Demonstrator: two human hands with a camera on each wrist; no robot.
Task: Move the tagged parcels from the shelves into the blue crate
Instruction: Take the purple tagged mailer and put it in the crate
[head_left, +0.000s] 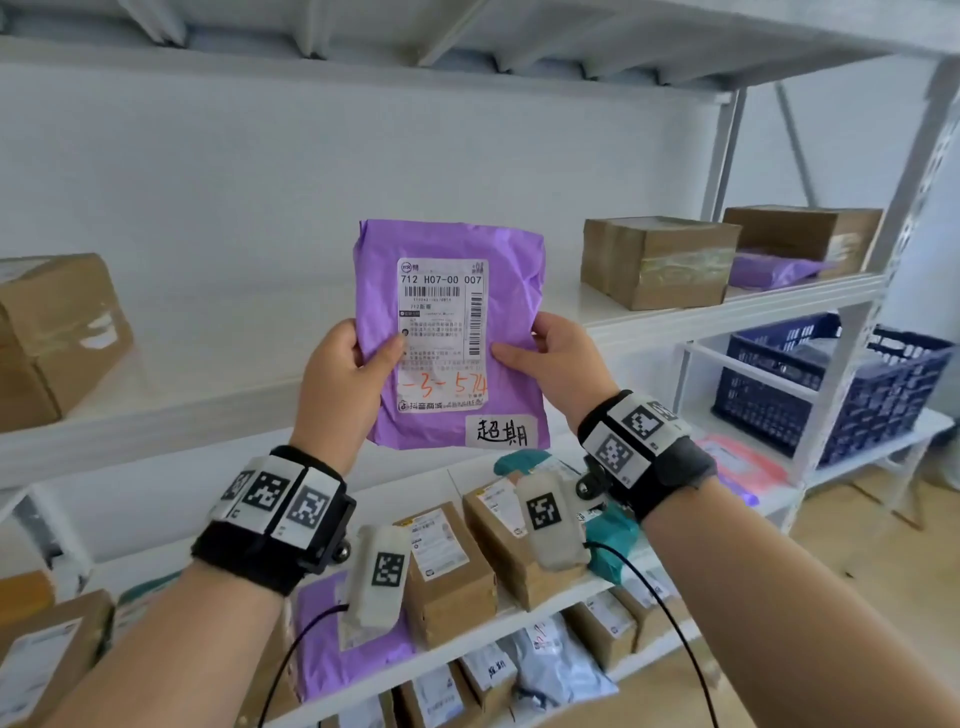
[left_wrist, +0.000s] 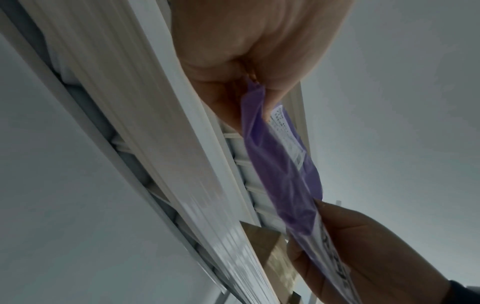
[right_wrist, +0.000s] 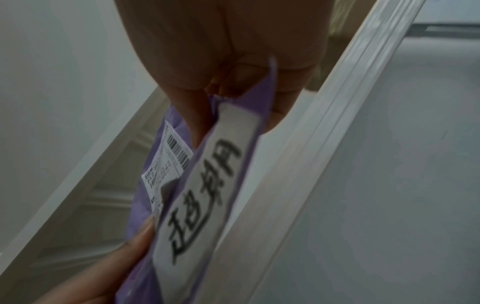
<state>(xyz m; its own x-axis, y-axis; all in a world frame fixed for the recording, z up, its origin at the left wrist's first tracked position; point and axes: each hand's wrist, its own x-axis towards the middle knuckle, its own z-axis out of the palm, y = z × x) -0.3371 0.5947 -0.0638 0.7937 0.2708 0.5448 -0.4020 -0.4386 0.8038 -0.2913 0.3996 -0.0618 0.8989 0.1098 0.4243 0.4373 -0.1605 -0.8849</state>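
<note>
I hold a flat purple mailer parcel (head_left: 511, 291) upright in front of the middle shelf, its face toward me. It carries a printed shipping label (head_left: 441, 332) and a white handwritten tag (head_left: 501, 430) at its lower right corner. My left hand (head_left: 345, 371) pinches its left edge, thumb on the front. My right hand (head_left: 556, 358) pinches the right edge the same way. The parcel (left_wrist: 281, 164) shows edge-on in the left wrist view, and the tag (right_wrist: 205, 191) fills the right wrist view. The blue crate (head_left: 831, 384) stands on a low white rack at the right.
Brown boxes (head_left: 654, 260) and another purple mailer (head_left: 774, 270) sit on the middle shelf at the right, and a box (head_left: 52, 332) at the left. The lower shelves hold several labelled boxes (head_left: 447, 566) and bags. A pink mailer (head_left: 737, 462) lies by the crate.
</note>
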